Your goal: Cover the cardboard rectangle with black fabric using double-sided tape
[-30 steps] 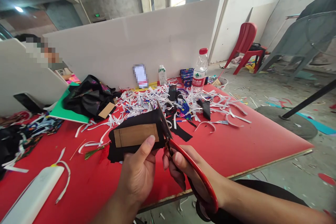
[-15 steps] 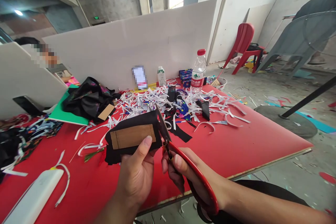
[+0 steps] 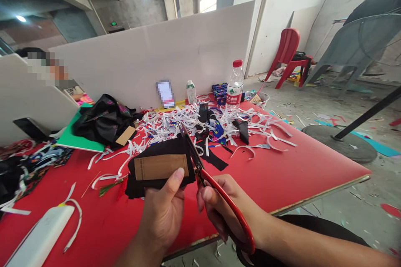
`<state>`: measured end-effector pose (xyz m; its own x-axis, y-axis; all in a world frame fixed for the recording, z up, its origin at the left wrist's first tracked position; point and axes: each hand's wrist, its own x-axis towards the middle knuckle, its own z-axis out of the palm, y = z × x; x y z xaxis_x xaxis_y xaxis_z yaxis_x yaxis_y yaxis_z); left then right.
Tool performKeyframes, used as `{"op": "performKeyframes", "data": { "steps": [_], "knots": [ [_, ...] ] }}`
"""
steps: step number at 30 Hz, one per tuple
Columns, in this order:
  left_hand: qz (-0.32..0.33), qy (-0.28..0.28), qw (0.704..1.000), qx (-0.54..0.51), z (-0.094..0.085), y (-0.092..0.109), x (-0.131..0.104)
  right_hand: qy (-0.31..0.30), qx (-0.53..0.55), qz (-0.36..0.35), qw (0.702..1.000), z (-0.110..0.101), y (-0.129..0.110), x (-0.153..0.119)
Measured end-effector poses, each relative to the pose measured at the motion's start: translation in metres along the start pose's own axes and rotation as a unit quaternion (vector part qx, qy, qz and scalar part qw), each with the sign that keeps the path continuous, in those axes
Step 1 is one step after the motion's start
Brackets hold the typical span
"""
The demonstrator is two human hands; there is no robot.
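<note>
Between thumb and fingers, my left hand (image 3: pixel 164 210) grips a piece of black fabric (image 3: pixel 133 187) with a brown cardboard strip (image 3: pixel 159 166) lying on it; the thumb presses on the strip's right end. My right hand (image 3: pixel 224 204) holds red-handled scissors (image 3: pixel 239 225). The scissor blades (image 3: pixel 190 148) point up and away, at the right edge of the fabric. My left fingers are mostly hidden behind the fabric. Beyond the hands lies a heap of white strips and trimmings (image 3: pixel 169 119) with black and blue patterned scraps.
On the red table (image 3: pixel 275 175) stand a water bottle (image 3: pixel 234 87), a small white bottle (image 3: pixel 191 91) and a phone (image 3: pixel 165 93). Black cloth (image 3: pixel 103 119) lies on a green board (image 3: pixel 70 135) at left. A white device (image 3: pixel 44 233) is near left. Behind rises a white panel (image 3: pixel 140 58).
The scissors have swung a little to the left, their blades now lying along the fabric's right edge and looking closer together. The view has shifted slightly.
</note>
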<state>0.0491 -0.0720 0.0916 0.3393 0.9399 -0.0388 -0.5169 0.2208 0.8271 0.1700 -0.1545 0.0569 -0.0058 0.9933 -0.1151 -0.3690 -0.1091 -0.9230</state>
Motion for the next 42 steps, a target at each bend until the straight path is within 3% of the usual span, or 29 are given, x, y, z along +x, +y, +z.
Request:
{"op": "performKeyframes", "data": {
  "steps": [11, 22, 27, 33, 38, 42],
  "knots": [
    [-0.005, 0.001, 1.0, 0.007, -0.001, 0.003, 0.0, -0.01, -0.095, -0.038, 0.995, -0.005, -0.019, -0.008],
    [0.001, -0.036, 0.999, 0.012, -0.001, 0.004, -0.001, 0.02, -0.058, -0.019, 0.998, -0.006, -0.02, -0.004],
    [-0.019, -0.041, 0.999, 0.015, -0.001, 0.005, 0.0, 0.045, -0.051, 0.031, 0.997, -0.008, -0.012, -0.003],
    [-0.028, -0.059, 0.997, 0.047, -0.018, 0.01, 0.009, 0.093, -0.119, 0.052, 0.987, -0.032, -0.024, -0.007],
    [-0.091, -0.1, 0.989, 0.063, -0.035, 0.026, 0.01, 0.008, -0.261, 0.039, 0.964, -0.059, -0.052, -0.03],
    [-0.1, -0.109, 0.989, 0.031, -0.034, 0.026, 0.011, -0.064, -0.297, 0.074, 0.95, -0.055, -0.065, -0.039]
  ]
}}
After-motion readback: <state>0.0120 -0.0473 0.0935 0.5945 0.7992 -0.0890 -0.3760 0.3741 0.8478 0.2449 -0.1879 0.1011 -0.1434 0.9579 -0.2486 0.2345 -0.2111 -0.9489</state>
